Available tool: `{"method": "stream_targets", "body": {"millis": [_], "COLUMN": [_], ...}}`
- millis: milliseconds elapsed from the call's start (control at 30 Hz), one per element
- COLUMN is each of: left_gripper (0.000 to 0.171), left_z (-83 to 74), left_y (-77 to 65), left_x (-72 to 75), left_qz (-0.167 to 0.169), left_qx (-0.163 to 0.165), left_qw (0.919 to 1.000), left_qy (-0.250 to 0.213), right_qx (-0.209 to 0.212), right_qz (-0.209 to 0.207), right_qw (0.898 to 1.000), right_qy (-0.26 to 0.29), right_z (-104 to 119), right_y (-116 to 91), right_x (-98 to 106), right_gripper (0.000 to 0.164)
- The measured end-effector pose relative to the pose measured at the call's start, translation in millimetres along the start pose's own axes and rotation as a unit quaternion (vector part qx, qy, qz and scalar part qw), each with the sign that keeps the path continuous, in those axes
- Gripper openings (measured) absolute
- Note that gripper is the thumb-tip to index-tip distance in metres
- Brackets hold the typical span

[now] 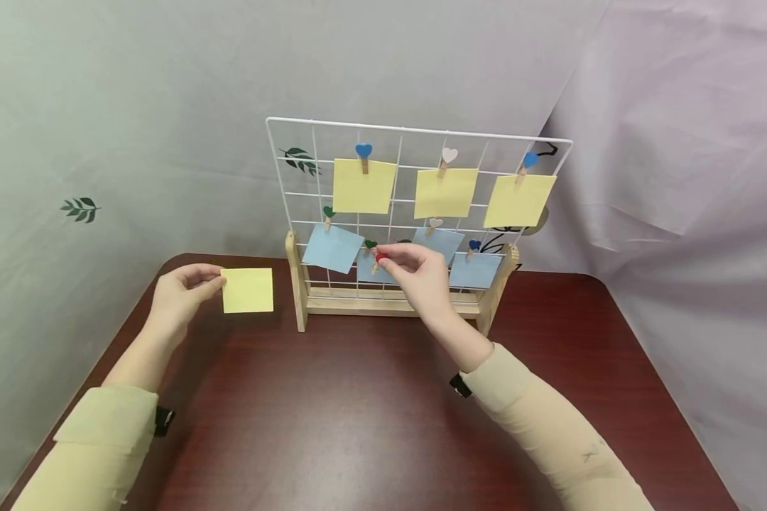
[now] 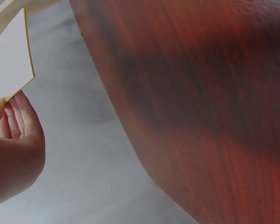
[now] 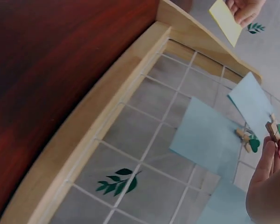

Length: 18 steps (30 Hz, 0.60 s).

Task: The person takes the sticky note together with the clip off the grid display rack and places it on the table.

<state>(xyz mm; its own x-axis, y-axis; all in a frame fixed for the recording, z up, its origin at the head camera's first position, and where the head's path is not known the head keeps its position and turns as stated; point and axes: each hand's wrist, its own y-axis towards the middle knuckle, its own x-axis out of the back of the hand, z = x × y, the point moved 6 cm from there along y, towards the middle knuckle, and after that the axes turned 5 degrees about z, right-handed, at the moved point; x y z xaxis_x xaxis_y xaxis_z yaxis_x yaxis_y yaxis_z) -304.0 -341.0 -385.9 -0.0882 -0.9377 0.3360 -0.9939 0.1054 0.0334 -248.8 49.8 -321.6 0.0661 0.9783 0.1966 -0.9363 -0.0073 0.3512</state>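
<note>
My left hand (image 1: 182, 294) pinches a yellow sticky note (image 1: 248, 290) by its left edge, to the left of the white wire grid (image 1: 399, 129). The right hand (image 1: 422, 277) is in front of the grid's lower middle and pinches a small wooden clothespin with a red heart (image 1: 381, 257). In the right wrist view, that clothespin (image 3: 272, 130) is between thumb and fingers, close to a green-heart clothespin (image 3: 248, 140) clipped on a blue note (image 3: 207, 135). Three yellow notes (image 1: 363, 186) hang in the upper row, several blue notes (image 1: 334, 248) below.
Wooden feet (image 1: 297, 284) and a crossbar (image 1: 358, 305) carry the grid at the back of the dark red table (image 1: 319, 404). Behind stands a pale cloth backdrop (image 1: 166, 106) printed with green leaves (image 1: 80, 209).
</note>
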Motion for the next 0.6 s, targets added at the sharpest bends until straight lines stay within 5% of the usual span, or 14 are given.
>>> {"method": "stream_targets", "body": {"millis": [600], "left_gripper": [0.011], "left_z": [23.5], "left_y": [-9.7], "left_x": [4.0], "left_qz": [0.000], "left_qx": [0.025], "left_qw": [0.9994], "left_qy": [0.023], "right_qx": [-0.042], "right_qz": [0.001], "right_qw": [0.999], "right_qy": [-0.003], "right_z": [-44], "right_y": [-22], "right_x": [16], "right_gripper": [0.020]}}
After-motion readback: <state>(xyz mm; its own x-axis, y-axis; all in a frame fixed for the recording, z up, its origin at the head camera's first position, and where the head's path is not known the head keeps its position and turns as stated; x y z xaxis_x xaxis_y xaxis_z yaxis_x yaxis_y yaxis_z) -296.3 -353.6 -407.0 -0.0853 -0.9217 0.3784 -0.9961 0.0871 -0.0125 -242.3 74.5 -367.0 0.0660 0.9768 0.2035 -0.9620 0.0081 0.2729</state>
